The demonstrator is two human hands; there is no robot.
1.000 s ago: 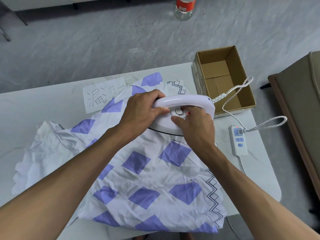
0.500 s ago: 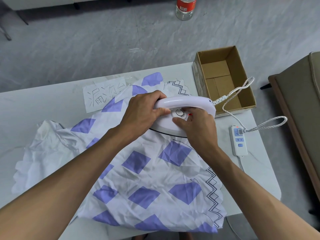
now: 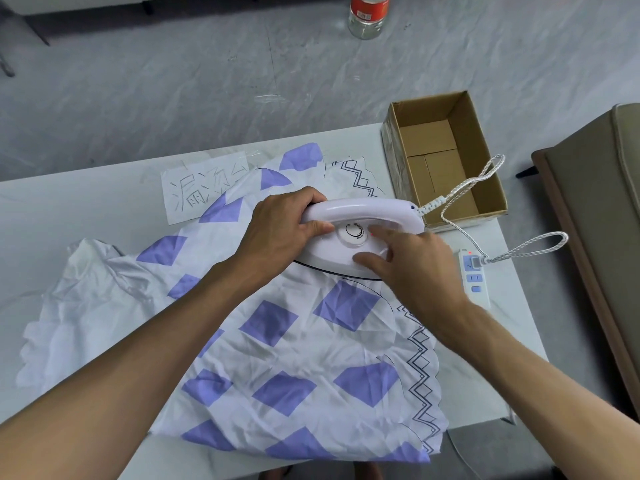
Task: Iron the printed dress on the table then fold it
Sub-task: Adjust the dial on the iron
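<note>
the worktop (image 3: 69, 216) has bare surface to the left of the left hand (image 3: 280, 230) and a narrower strip to the right of the right hand (image 3: 412, 268), where a power strip (image 3: 476, 282) lies close to the right edge. beyond the right hand, an open cardboard box (image 3: 391, 150) stands at the far right corner, and the iron's cord (image 3: 464, 185) loops over it and down to the power strip. a sheet of paper (image 3: 194, 192) lies beyond the left hand, partly under the cloth.

the printed dress (image 3: 284, 358) lies creased and spread under both forearms, its near hem going past the worktop's near edge. the iron (image 3: 363, 207) sits flat on the dress's far part, between the two hands.

the left hand is curled round the front end of the iron's handle, thumb on the near side. the right hand is blurred, its fingers loose and spread over the iron's body beside the dial (image 3: 354, 233), holding nothing; whether they touch it cannot be told.
</note>
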